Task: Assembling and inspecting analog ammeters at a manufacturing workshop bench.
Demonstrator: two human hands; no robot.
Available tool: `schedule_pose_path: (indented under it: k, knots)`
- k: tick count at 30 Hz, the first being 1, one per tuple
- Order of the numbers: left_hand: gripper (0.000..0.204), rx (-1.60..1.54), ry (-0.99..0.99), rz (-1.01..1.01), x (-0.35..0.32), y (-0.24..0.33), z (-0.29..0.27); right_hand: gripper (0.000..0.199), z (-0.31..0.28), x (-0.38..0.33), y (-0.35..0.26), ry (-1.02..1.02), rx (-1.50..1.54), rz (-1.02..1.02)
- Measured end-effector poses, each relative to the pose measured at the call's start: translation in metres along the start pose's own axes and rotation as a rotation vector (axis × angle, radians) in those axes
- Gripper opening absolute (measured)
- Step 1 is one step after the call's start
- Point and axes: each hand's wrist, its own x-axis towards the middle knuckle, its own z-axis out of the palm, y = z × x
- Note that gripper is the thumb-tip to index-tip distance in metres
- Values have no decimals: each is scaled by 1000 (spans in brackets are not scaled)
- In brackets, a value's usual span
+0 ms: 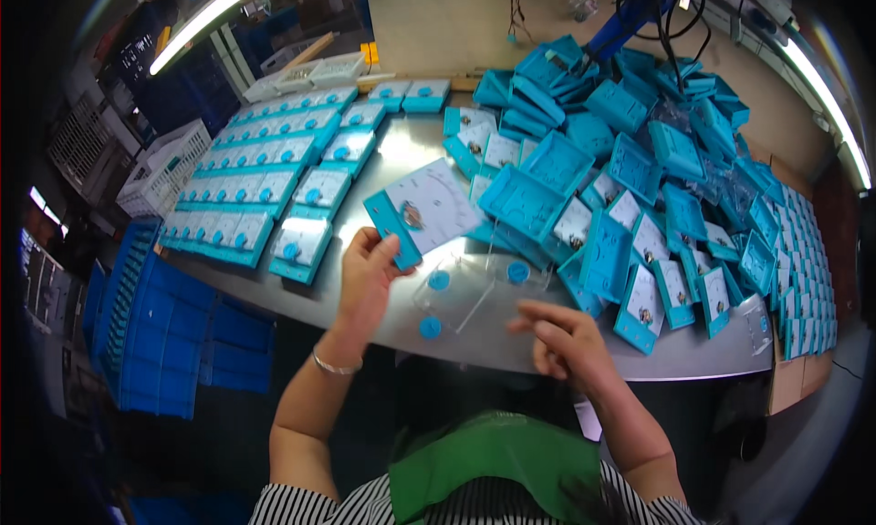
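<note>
My left hand (pixel 367 274) grips the teal lower edge of an analog panel meter (pixel 436 201). The meter is tilted up above the metal table, its white dial face showing and a small metal mechanism at its centre. It has no clear cover on it. My right hand (pixel 568 343) hovers over the table's front edge, slightly blurred, fingers partly bent and apart, with nothing seen in them. Between my hands lie clear plastic covers (pixel 467 299), hard to tell apart. Round blue knobs (pixel 439 280) sit on or beside them; another blue knob (pixel 430 327) is nearer the front edge.
Rows of covered meters (pixel 228 187) fill the table's left side. To the right is a heap of teal housings (pixel 607 251), mixed with open meters. More meters (pixel 803 279) stand stacked at far right. Blue bins (pixel 164 324) and a white crate (pixel 169 171) stand at left.
</note>
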Motion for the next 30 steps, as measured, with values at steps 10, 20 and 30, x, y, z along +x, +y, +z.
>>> schedule_pose_path:
  k: [10,20,30]
  knots:
    - [44,-229,-328,-299,-147,-55,41,36,-22,-9,33,35,124,73]
    - [43,-464,-337,-753,-152,-55,56,36,-37,-35,-2,139,-377,-20]
    - [49,-246,-261,-746,-161,-56,66,22,25,-19,0,69,222,-768]
